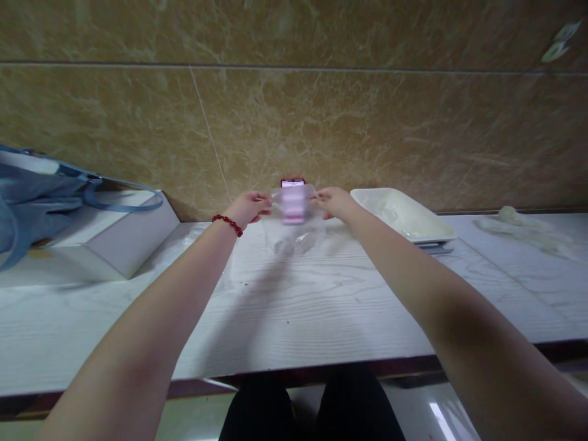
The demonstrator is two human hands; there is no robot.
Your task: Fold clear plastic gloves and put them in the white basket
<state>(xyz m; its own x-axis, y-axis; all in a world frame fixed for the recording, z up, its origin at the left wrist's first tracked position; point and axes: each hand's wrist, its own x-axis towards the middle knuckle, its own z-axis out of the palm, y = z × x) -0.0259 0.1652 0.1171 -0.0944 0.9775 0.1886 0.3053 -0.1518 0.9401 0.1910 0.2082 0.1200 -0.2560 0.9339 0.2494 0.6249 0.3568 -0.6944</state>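
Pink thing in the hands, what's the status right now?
Left hand and right hand each grip a side of the clear bag. Pink item inside, blurred. White tray beside, apart.

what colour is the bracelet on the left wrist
Dark red beads; the bracelet shows in the head view, just behind the left hand.

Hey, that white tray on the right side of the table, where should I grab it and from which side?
Probably take the white tray by its near long rim, coming from the front. That raised edge faces the person and shows nothing in front of it, while the far side sits close to the wall. It seems to rest on a low base, so lift it straight up.
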